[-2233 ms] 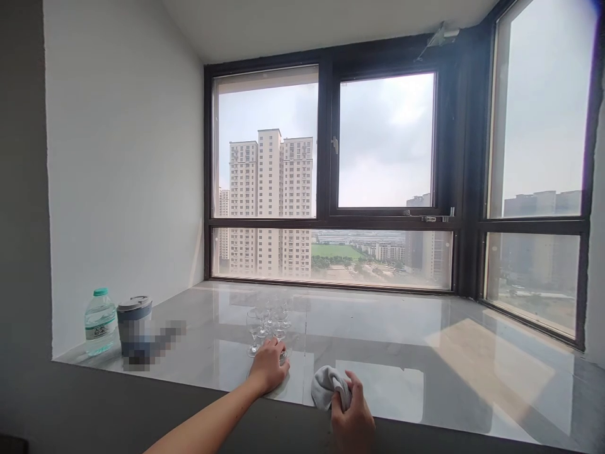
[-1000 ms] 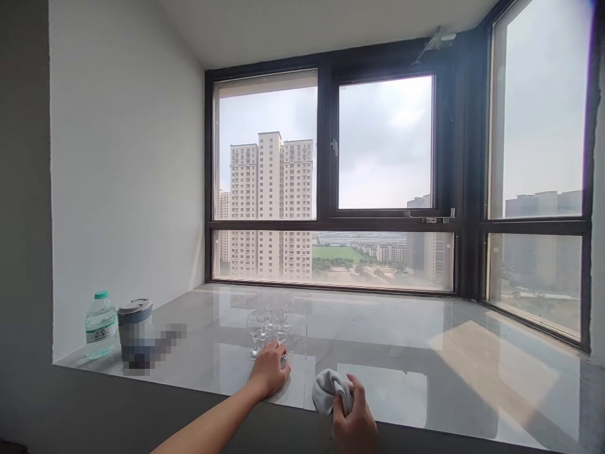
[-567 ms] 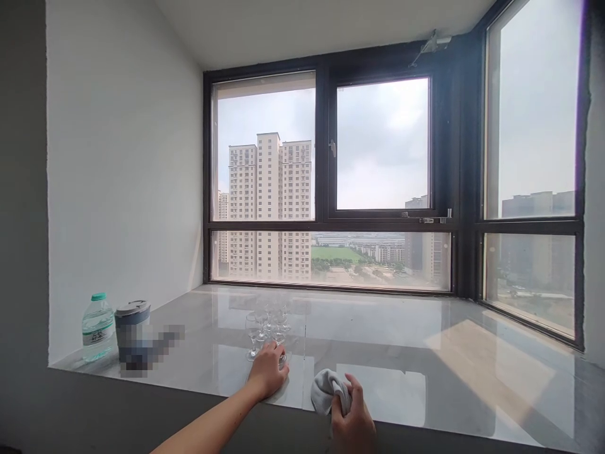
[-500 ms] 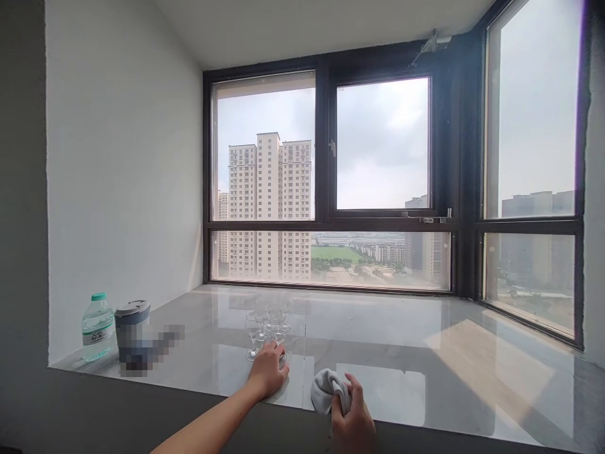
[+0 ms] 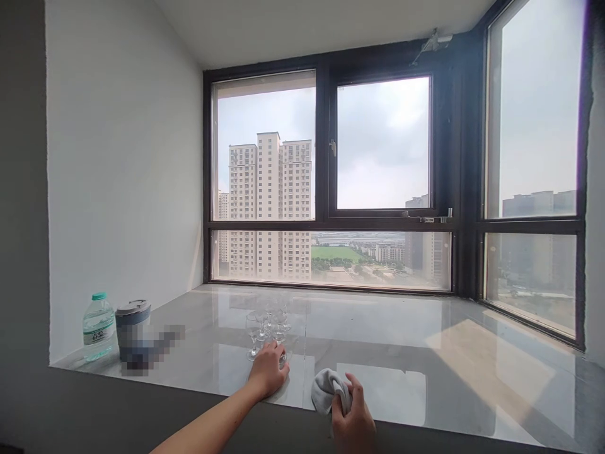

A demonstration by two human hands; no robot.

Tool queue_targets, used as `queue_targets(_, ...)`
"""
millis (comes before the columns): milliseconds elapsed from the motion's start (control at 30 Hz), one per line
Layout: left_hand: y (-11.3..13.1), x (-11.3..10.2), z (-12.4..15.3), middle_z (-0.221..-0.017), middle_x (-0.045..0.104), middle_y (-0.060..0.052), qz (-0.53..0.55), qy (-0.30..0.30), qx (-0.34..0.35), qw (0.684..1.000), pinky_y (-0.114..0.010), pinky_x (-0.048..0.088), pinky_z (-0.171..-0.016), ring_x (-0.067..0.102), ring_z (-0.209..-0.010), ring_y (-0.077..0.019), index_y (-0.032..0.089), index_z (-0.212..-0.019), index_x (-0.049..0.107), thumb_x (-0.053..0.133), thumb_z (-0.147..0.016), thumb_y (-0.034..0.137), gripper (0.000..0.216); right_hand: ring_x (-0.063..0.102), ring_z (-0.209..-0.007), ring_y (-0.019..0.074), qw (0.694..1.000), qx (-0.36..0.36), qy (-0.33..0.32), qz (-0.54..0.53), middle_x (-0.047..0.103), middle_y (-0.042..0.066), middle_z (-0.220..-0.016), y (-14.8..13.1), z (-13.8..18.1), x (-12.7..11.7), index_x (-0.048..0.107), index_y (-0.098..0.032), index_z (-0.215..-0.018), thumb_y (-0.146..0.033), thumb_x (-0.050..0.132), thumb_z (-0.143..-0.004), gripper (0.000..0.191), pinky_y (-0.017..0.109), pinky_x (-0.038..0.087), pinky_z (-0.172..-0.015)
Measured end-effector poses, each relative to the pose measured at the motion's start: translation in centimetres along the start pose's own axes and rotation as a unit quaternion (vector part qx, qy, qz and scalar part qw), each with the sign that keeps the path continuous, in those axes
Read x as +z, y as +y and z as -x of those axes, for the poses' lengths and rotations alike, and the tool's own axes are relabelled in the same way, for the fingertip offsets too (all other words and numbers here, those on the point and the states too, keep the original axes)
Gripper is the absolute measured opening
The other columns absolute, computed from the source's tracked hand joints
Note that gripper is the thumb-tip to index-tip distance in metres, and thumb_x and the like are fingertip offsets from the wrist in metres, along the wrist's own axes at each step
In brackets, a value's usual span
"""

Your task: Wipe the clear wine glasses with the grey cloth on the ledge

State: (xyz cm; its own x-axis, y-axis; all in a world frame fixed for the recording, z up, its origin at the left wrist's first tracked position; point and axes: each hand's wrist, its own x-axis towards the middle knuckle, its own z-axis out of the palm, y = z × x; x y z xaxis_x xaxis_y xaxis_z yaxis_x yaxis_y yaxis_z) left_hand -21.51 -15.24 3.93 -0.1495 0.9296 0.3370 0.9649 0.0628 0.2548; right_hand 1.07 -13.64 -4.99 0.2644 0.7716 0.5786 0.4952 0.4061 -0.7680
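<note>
Several small clear stemmed glasses (image 5: 253, 329) stand close together on the glossy grey marble-look sill. Just in front of them is my left hand (image 5: 268, 371), its fingers curled round another small glass (image 5: 283, 360). Most of that glass is hidden by the hand; only a bit shows at the fingertips. To the right, at the sill's front edge, my right hand (image 5: 353, 407) grips a bunched light-grey cloth (image 5: 324, 389) between thumb and fingers.
At the left end of the sill (image 5: 368, 328) stand a water bottle (image 5: 98, 331) with a green cap and a dark lidded cup (image 5: 133, 315), beside a blurred-out patch. Dark-framed windows (image 5: 326, 157) rise behind, with a wall (image 5: 123, 164) on the left.
</note>
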Motion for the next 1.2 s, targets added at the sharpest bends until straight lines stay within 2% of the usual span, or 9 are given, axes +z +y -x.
queue_targets(267,0.1,-0.1,0.0,-0.112,0.065,-0.006,-0.01,-0.009,-0.006,1.0,-0.032,0.041,-0.093,0.055,-0.11,-0.0253,0.023,-0.1,0.064,0.054,-0.085,0.031,0.019,0.074,-0.08,0.0277,1.0,-0.013,0.005,0.014,0.077,0.006,-0.096,0.1,0.1,0.2,0.06,-0.025,-0.118,-0.048,0.049,-0.084,0.043,0.032,0.055,-0.061)
queue_targets(600,-0.6,0.9,-0.3,-0.106,0.066,-0.006,0.006,0.01,0.031,0.999,-0.032,0.041,-0.09,0.057,-0.104,-0.0237,0.023,-0.096,0.066,0.049,-0.087,0.027,0.019,0.074,-0.076,0.0278,1.0,-0.011,0.013,0.024,0.077,0.005,-0.094,0.1,0.1,0.4,0.06,-0.026,-0.117,-0.045,0.048,-0.084,0.04,0.033,0.054,-0.058)
queue_targets(833,-0.3,0.4,0.1,-0.105,0.062,-0.006,-0.004,0.039,0.038,0.998,-0.031,0.039,-0.093,0.055,-0.105,-0.0217,0.021,-0.088,0.063,0.049,-0.087,0.019,0.014,0.073,-0.079,0.0268,1.0,-0.013,-0.006,0.028,0.077,0.004,-0.097,0.6,0.2,0.7,0.058,-0.026,-0.12,-0.045,0.049,-0.085,0.041,0.032,0.054,-0.061)
queue_targets(1000,-0.2,0.2,0.2,-0.095,0.06,-0.004,0.007,0.056,0.049,0.997,-0.029,0.038,-0.082,0.056,-0.094,-0.0193,0.021,-0.084,0.055,0.045,-0.073,0.0,0.025,0.072,-0.08,0.0271,0.999,-0.01,0.038,0.035,0.076,0.004,-0.098,-0.2,0.6,0.9,0.057,-0.027,-0.121,-0.043,0.044,-0.088,0.039,0.033,0.051,-0.061)
queue_targets(1100,-0.4,0.5,0.2,-0.091,0.059,-0.003,0.013,0.062,0.053,0.997,-0.028,0.037,-0.076,0.056,-0.087,-0.0185,0.022,-0.085,0.05,0.044,-0.071,-0.002,0.028,0.072,-0.08,0.027,0.998,-0.011,0.058,0.032,0.075,0.003,-0.098,-0.8,0.9,1.0,0.057,-0.029,-0.12,-0.043,0.041,-0.089,0.037,0.033,0.05,-0.061)
queue_targets(1200,-0.8,1.0,0.1,-0.089,0.06,-0.001,0.03,0.067,0.065,0.995,-0.026,0.037,-0.074,0.058,-0.084,-0.0175,0.023,-0.095,0.048,0.045,-0.071,-0.003,0.035,0.072,-0.081,0.0273,0.998,-0.013,0.061,0.023,0.075,0.004,-0.096,-1.0,0.9,1.0,0.057,-0.028,-0.119,-0.044,0.042,-0.09,0.037,0.033,0.05,-0.062)
